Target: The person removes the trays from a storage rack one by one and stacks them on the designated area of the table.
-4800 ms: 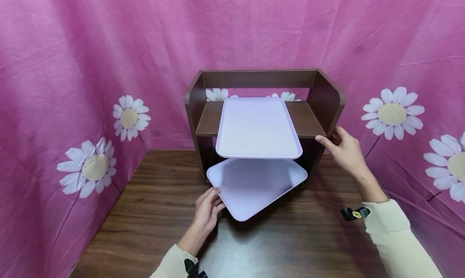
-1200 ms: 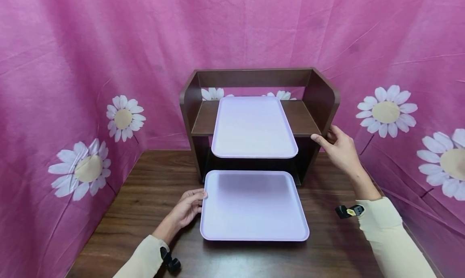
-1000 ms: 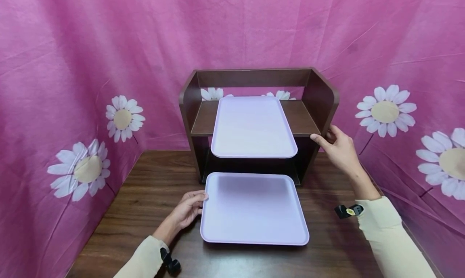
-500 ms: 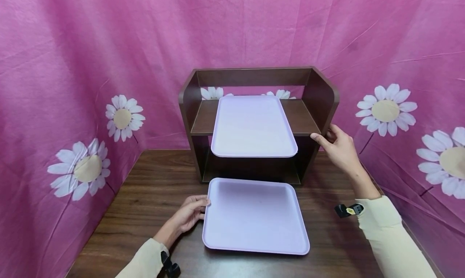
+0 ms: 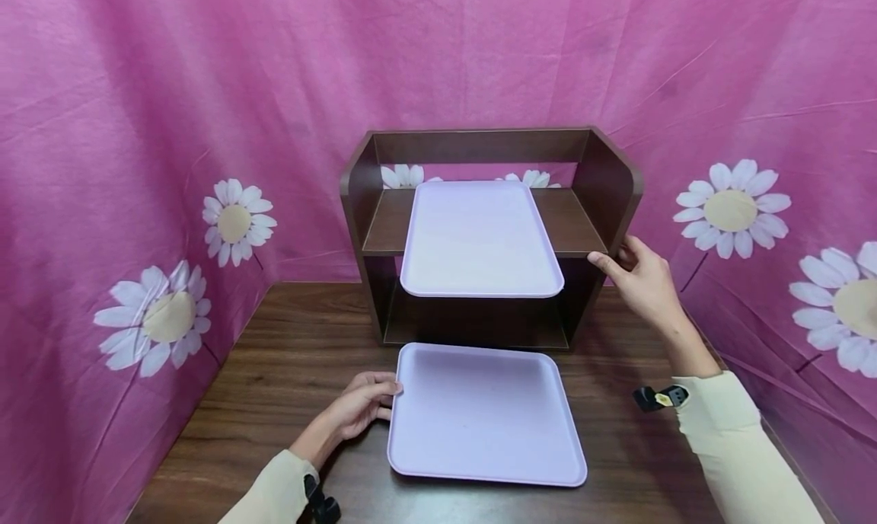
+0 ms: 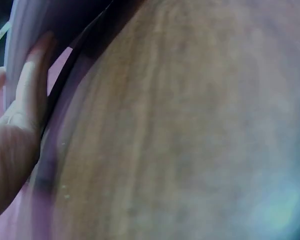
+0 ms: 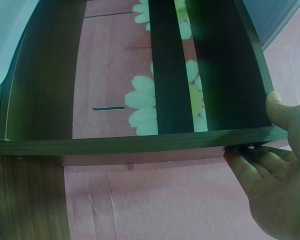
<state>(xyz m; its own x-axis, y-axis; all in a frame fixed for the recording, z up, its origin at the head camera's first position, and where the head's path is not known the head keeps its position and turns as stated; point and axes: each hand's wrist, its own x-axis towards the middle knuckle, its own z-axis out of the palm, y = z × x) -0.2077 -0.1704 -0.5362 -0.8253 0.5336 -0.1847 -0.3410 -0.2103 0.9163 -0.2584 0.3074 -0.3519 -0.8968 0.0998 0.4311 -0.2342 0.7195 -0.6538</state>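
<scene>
A pale lilac tray [image 5: 486,417] is level or nearly so in front of the brown shelf unit [image 5: 479,147]. At its left rim my left hand [image 5: 356,410] pinches it, thumb on top and fingers at the side and below; in the left wrist view fingers [image 6: 32,85] lie against its underside. Whether the tray touches the table cannot be told. My right hand [image 5: 644,280] grips the unit's right side panel, thumb at the front edge by the middle shelf. In the right wrist view the same hand [image 7: 277,175] has its fingers on the panel's outer face.
A second lilac tray [image 5: 482,238] sits on the middle shelf and sticks out past its front edge. Below it lies the open lower compartment [image 5: 473,322]. Brown wood table [image 5: 288,341] surrounds the unit; a pink daisy-printed curtain [image 5: 479,52] hangs behind and at both sides.
The lower tray has swung from a slanted position partly in the lower compartment to straight, then slid toward me out of the unit, with my left hand on it. My right hand has stayed put.
</scene>
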